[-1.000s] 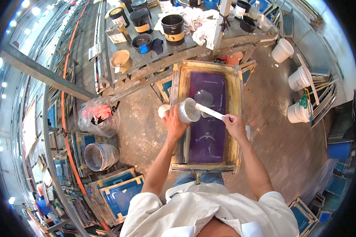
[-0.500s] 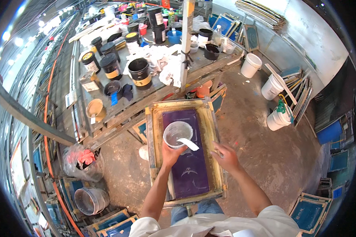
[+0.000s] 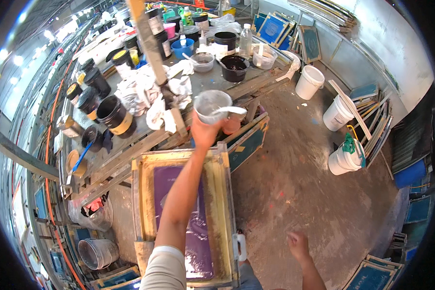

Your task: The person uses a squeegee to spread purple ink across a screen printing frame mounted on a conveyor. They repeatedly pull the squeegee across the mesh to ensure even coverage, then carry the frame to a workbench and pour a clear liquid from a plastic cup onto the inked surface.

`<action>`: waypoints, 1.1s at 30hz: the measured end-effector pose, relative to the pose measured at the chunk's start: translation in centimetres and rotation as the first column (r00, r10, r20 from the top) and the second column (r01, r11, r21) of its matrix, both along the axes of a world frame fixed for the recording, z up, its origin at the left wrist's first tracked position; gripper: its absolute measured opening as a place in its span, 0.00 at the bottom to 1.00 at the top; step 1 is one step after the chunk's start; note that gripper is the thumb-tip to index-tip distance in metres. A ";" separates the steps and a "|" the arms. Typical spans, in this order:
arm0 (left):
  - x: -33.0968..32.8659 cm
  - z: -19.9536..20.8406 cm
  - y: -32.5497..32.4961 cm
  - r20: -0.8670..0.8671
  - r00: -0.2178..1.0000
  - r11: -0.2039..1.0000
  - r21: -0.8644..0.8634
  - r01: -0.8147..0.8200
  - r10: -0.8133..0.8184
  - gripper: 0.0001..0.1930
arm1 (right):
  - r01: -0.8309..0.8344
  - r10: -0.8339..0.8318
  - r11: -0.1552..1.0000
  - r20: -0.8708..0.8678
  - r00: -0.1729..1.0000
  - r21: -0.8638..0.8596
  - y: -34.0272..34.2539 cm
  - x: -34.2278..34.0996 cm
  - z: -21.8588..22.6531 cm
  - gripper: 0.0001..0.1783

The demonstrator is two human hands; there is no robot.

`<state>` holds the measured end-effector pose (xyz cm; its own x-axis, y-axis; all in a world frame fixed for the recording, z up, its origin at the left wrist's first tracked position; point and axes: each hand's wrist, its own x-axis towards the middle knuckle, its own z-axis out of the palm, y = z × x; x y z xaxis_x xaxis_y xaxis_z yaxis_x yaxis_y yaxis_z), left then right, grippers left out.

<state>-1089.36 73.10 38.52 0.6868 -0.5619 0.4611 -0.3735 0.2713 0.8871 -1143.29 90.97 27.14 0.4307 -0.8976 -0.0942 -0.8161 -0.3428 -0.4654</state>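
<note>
My left hand [image 3: 209,133] is closed around a cloudy plastic tub [image 3: 203,108], held near the front edge of the worktable. A white flat stirrer [image 3: 228,110] leans across the tub's rim. Beneath my left forearm lies a wooden-framed printing screen [image 3: 220,193] with a yellowish border. Its purple panel [image 3: 198,246] looks wet and shiny in its lower part, and my arm hides some of it. My right hand [image 3: 299,245] hangs over the floor to the right of the screen, fingers loosely bent, with nothing visible in it.
Black ink tubs [image 3: 113,116], white rags [image 3: 137,89], a black bowl [image 3: 234,68] and a clear tub [image 3: 202,63] crowd the worktable. A post [image 3: 150,43] rises at its edge. White buckets [image 3: 309,83] and stacked frames [image 3: 372,113] stand right; more frames lean below the table.
My left hand has carried the tub forward from above the screen toward the worktable. My right hand has drawn back and away from the screen's right side. The view has shifted.
</note>
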 end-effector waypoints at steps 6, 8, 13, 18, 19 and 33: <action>4.5 -1.5 -8.6 -0.006 0.930 0.824 0.464 -0.324 0.369 0.48 | 0.157 -0.094 0.866 -0.153 0.984 0.475 4.7 -9.5 -1.5 0.06; 5.3 -1.5 -10.5 0.001 0.909 0.743 0.576 -0.341 0.417 0.53 | 0.379 -0.304 0.611 -0.236 0.923 0.695 4.4 -8.9 -0.1 0.10; 4.8 1.5 -12.9 -0.115 0.911 0.695 0.686 -0.215 0.395 0.66 | 0.540 -0.643 0.080 -0.371 0.670 0.838 2.4 -5.3 2.5 0.23; 7.4 -3.2 -11.9 0.047 0.856 0.695 0.562 -0.448 0.514 0.57 | 0.528 -0.705 -0.021 -0.388 0.594 0.849 0.0 -4.1 2.5 0.38; 8.2 -5.4 -10.4 0.057 0.849 0.738 0.467 -0.488 0.526 0.51 | 0.522 -0.686 -0.011 -0.387 0.617 0.853 -0.4 -3.9 2.5 0.41; -1.8 -1.6 53.8 0.228 0.622 0.351 0.660 -0.665 0.749 0.21 | 0.023 -0.457 0.610 0.328 0.827 0.792 -1.0 11.4 -1.2 0.26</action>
<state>-1091.16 126.95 36.92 0.9915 0.0581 0.1164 -0.0455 -0.6830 0.7290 -1131.93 89.98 25.99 0.3882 -0.6834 -0.6183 -0.4212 0.4652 -0.7786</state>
